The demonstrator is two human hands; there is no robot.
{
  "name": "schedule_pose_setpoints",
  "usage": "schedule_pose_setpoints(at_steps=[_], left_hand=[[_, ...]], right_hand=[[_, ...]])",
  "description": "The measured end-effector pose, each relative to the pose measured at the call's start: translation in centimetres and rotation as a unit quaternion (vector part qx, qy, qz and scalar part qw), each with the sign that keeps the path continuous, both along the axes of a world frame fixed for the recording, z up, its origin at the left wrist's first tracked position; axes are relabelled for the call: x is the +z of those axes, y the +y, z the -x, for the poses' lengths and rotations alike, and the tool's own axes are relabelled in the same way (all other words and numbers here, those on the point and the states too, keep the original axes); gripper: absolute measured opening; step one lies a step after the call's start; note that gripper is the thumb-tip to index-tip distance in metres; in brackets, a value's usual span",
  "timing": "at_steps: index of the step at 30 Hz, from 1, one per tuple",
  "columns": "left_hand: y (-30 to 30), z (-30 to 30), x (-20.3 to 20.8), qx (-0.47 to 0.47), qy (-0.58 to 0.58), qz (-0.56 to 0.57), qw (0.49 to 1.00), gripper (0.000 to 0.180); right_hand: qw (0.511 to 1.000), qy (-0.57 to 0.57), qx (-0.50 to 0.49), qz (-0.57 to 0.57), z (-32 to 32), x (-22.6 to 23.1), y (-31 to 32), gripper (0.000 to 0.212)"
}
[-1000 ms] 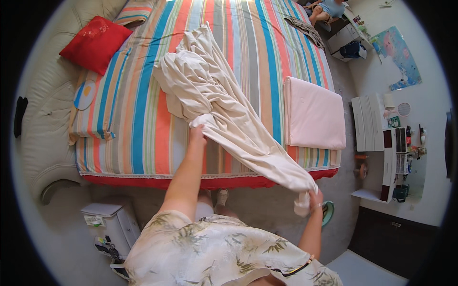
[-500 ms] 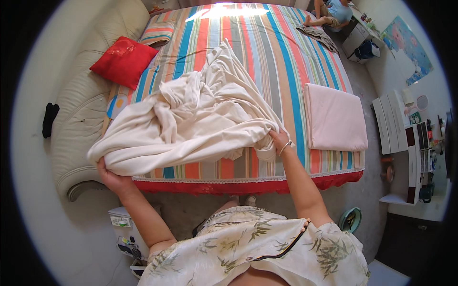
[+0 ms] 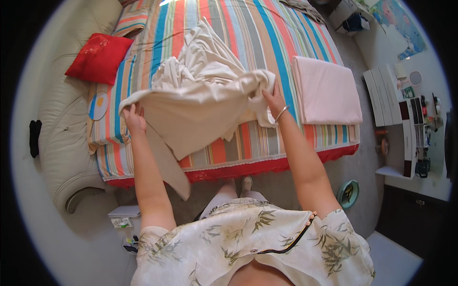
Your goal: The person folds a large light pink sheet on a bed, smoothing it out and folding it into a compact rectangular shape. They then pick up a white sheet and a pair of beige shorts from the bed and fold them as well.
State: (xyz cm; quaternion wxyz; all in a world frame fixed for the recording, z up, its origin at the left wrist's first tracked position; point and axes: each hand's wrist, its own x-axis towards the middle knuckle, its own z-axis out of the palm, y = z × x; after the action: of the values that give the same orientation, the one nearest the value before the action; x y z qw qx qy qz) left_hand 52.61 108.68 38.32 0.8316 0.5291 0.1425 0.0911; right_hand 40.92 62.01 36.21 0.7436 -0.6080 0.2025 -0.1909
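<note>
A large cream sheet [image 3: 191,117] hangs spread between my two hands over the near part of the bed. My left hand [image 3: 136,120] grips its upper left corner, fingers partly behind the fabric. My right hand [image 3: 274,101], with a bracelet at the wrist, closes on a bunched right edge. The sheet's far part lies crumpled on the striped bedspread [image 3: 281,71], tapering to a point. One flap dangles below my left hand past the bed's red-trimmed near edge. To the right of my right hand, a folded pale pink bedding piece [image 3: 327,90] lies flat.
A red cushion [image 3: 98,58] rests against the cream padded headboard [image 3: 57,102] at left. White drawers and shelves [image 3: 384,97] line the right wall. A green basin [image 3: 348,194] stands on the floor at lower right, and a small white stand [image 3: 125,214] at lower left.
Both hands have risen away from me, lifting the sheet's near edge. The gathered near portion has opened into a hanging panel, and a flap now drops over the bed edge.
</note>
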Motion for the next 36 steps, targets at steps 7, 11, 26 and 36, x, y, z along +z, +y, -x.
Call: schedule_pose_setpoints(at_steps=[7,11,26,36], left_hand=[[-6.4,5.7,-13.1,-0.169,0.205,-0.081,0.961,0.064],[-13.1,15.3,-18.7,-0.249,0.308,-0.109,0.912,0.065],[-47.0,32.1,-17.5,-0.368,0.296,-0.297,0.83,0.068],[-67.2,34.0,-20.4,-0.468,0.089,-0.387,0.79,0.071]], right_hand=[[0.901,0.266,0.22,0.263,11.7,-8.6,-5.8,0.044],[0.886,0.41,0.21,0.053,20.8,-12.2,-7.5,0.039],[0.922,0.386,0.021,0.024,42.6,-5.5,-36.7,0.035],[0.925,0.377,-0.034,-0.011,45.0,-5.6,-51.3,0.037]])
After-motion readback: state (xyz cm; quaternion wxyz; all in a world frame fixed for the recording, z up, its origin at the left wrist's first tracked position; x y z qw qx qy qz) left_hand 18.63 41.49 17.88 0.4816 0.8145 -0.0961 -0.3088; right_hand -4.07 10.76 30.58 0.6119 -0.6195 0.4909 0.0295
